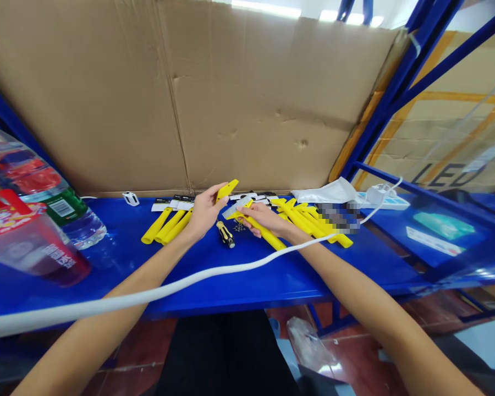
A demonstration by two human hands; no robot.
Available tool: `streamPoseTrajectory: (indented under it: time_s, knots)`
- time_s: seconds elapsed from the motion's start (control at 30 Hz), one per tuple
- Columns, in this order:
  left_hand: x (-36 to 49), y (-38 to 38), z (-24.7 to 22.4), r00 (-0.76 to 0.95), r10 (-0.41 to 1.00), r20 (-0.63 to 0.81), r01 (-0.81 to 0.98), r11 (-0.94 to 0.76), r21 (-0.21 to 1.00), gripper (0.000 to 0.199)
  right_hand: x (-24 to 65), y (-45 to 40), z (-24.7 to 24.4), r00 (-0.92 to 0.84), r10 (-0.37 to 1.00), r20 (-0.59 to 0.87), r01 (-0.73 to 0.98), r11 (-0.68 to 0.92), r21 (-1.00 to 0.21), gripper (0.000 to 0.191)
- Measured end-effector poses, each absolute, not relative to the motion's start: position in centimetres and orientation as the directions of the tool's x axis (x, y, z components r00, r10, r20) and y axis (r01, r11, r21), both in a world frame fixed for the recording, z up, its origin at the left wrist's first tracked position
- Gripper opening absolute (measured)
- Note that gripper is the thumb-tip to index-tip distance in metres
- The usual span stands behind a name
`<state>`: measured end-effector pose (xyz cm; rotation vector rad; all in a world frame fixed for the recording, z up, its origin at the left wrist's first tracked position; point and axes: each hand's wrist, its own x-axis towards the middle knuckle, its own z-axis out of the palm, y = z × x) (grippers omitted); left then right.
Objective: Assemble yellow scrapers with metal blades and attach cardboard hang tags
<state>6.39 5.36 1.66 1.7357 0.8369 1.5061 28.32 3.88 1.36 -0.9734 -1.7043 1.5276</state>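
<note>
My left hand (205, 213) pinches a small flat yellow plastic plate (227, 190) with holes, held up above the blue table. Closed round a yellow-handled scraper (272, 238) is my right hand (268, 216); a metal blade (236, 209) lies at the scraper's head, pointing left. The plate and the scraper are apart. Just below, between the hands, a black and yellow screwdriver (225, 235) lies on the table. Small screws (240, 226) are scattered beside it. To the left lie yellow scrapers (165, 226) with black-and-white ends. Yellow handles (303, 221) are heaped beyond my right wrist.
A white cable (214, 273) crosses in front of both forearms. At the left stand a large water bottle (61, 206) and a red-topped plastic cup (37, 247). Cardboard (247, 110) walls the back. A power strip (385, 202) and clear plastic bag (328, 191) lie back right.
</note>
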Motion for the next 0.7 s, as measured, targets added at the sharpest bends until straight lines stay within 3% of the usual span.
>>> streamPoseTrajectory:
  time_s: [0.23, 0.7]
  knots:
    - [6.5, 3.9, 3.2, 0.116, 0.899, 0.423, -0.228, -0.391, 0.892, 0.043, 28.3, 3.8, 1.2, -0.522, 0.852, -0.020, 0.111, 0.044, -0.993, 0.048]
    - [5.4, 4.1, 4.1, 0.211, 0.947, 0.243, -0.452, -0.125, 0.883, 0.026, 27.9, 3.3, 1.6, -0.558, 0.830, -0.011, 0.147, 0.086, -0.985, 0.051]
